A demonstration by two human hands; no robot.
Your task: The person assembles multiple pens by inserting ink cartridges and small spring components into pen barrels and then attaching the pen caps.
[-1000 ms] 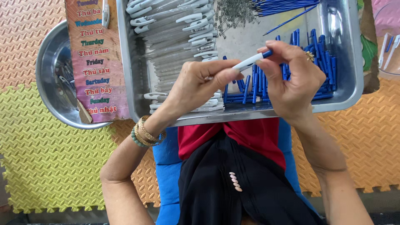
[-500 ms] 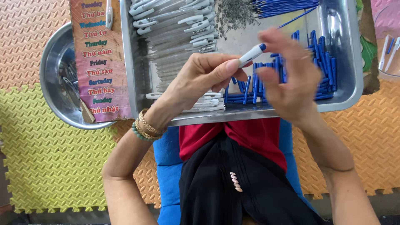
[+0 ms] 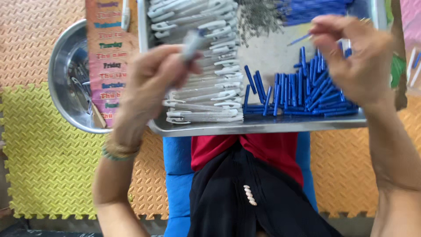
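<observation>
Over the metal tray [image 3: 263,127], the left hand [image 3: 153,83] grips a white pen barrel [image 3: 191,44].

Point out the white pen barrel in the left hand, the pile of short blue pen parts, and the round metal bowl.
white pen barrel [image 3: 192,43], head view, blurred upper end above the fingers.
blue pen parts [image 3: 302,94], head view, middle of the pile.
metal bowl [image 3: 59,94], head view, left inner wall.

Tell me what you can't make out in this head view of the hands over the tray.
- Left hand: motion blur smears the white pen barrel it holds; its tip is unclear.
- Right hand: blurred, so whether its fingers pinch the thin blue refill is uncertain.
- Tray: far end cut off by the top edge.
- Bowl: half covered by the chart; contents too small to identify.
</observation>
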